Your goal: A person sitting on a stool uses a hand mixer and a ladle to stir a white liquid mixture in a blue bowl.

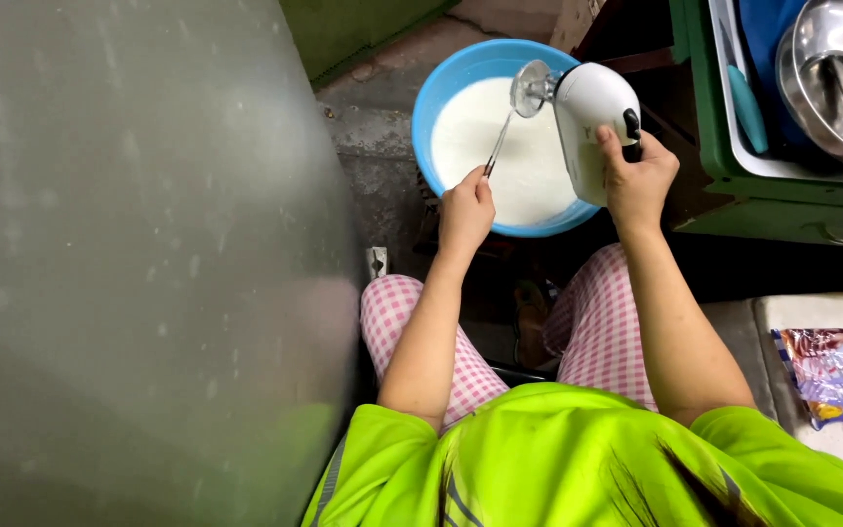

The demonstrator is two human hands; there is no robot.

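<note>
Lighting: even, moderately bright overhead light. Glare: steel bowls (836, 78), upper right. Shadow: deep at centre floor between legs. Focus: sharp centre; grey wall surface (139, 263) at left soft, wide-angle bending at edges.

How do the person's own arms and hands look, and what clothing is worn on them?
Both arms are bare from the short sleeves down. The left hand and the right hand wear no gloves, and no rings, watch or bracelet can be seen. The short-sleeved top is bright neon yellow-green with thin grey stripes. Below it, pink-and-white checked trousers cover the legs.
</note>
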